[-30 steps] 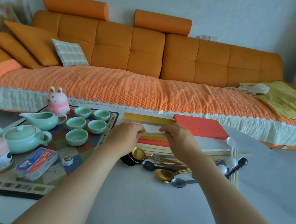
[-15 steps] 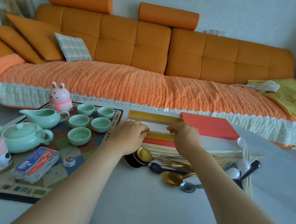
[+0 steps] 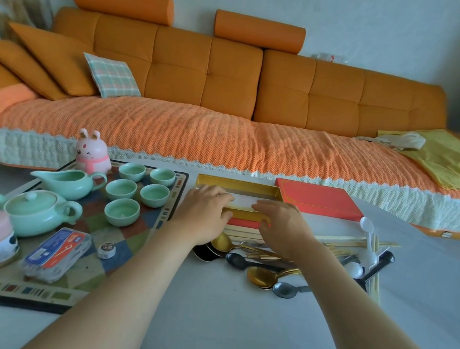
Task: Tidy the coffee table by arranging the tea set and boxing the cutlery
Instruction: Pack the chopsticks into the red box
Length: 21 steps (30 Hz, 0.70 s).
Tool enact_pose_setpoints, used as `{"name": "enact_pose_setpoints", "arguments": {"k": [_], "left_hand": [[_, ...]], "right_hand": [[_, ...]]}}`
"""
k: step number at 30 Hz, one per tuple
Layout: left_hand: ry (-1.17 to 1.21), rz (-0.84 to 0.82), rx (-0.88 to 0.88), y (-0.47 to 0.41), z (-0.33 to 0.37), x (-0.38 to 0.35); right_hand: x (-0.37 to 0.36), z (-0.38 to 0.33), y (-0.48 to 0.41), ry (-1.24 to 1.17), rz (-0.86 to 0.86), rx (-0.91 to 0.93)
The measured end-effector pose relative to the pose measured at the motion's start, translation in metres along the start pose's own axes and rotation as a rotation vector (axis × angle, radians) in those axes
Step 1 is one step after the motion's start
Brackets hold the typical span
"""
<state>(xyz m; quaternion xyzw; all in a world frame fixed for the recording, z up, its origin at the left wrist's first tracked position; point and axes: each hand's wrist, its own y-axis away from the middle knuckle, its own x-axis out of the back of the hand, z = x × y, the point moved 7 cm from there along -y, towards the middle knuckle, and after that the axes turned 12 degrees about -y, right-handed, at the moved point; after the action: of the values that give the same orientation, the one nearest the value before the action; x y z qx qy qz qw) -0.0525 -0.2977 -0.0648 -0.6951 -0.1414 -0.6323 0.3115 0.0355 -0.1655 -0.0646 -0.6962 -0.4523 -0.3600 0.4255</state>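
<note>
Head view: left hand [image 3: 204, 215] and right hand [image 3: 283, 227] laid flat, fingers straight, on near rim of open gold box [image 3: 236, 185] mid-surface [image 3: 215, 321]. Red lid [image 3: 317, 202] against its right end. Spoons [image 3: 259, 277] heaped just below wrists, chopsticks [image 3: 344, 242] to right. Teapot [image 3: 32, 209] and cups [image 3: 121, 212] on mat [image 3: 133, 252], left.
</note>
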Motion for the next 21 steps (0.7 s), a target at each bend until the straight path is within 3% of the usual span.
{"name": "enact_pose_setpoints", "arguments": {"k": [5,12,21], "left_hand": [[0.072,0.182,-0.057,0.008,0.014,0.020],[0.079,-0.073,-0.072,0.018,0.023,-0.010],[0.053,-0.128,-0.058,0.015,0.021,-0.020]], "right_hand": [[0.023,-0.006,0.009,-0.040,0.220,0.143],[0.000,-0.001,0.019,0.089,-0.122,-0.035],[-0.011,0.004,0.017,0.202,-0.150,-0.040]]}}
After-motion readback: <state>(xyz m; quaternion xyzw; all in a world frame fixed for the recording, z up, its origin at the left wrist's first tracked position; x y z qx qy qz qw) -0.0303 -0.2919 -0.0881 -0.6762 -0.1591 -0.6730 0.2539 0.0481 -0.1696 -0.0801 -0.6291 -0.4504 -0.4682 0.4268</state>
